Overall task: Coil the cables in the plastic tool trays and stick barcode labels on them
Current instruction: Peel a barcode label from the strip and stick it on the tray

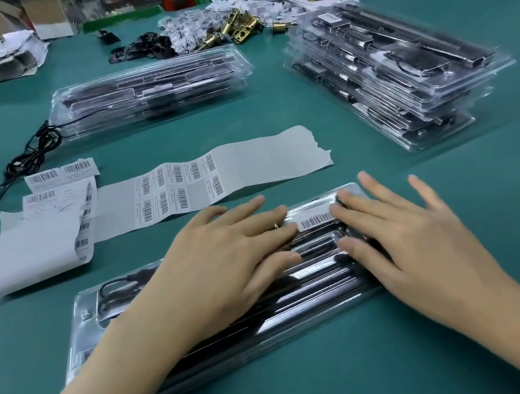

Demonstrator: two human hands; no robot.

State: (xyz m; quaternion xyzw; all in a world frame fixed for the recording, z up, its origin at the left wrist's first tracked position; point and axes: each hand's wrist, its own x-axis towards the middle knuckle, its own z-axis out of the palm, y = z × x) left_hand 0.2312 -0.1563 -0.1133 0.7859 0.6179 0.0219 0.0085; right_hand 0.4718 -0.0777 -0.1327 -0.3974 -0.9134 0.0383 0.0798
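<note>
A clear plastic tool tray (92, 316) with dark parts lies slantwise on the green table in front of me. A black coiled cable (112, 294) sits in its left end. A white barcode label (314, 218) is stuck on the tray's upper right part. My left hand (222, 266) lies flat on the tray with straight fingers, its fingertips touching the label's left edge. My right hand (408, 236) lies flat on the tray's right end, fingers spread, its fingertips at the label's right edge.
A strip of barcode labels (179, 183) on backing paper lies just beyond the tray, with loose backing sheets (32, 251) to the left. Stacks of trays stand at the back centre (149, 91) and right (397, 75). A loose black cable (26, 158) trails left. Brass parts (236, 30) lie far back.
</note>
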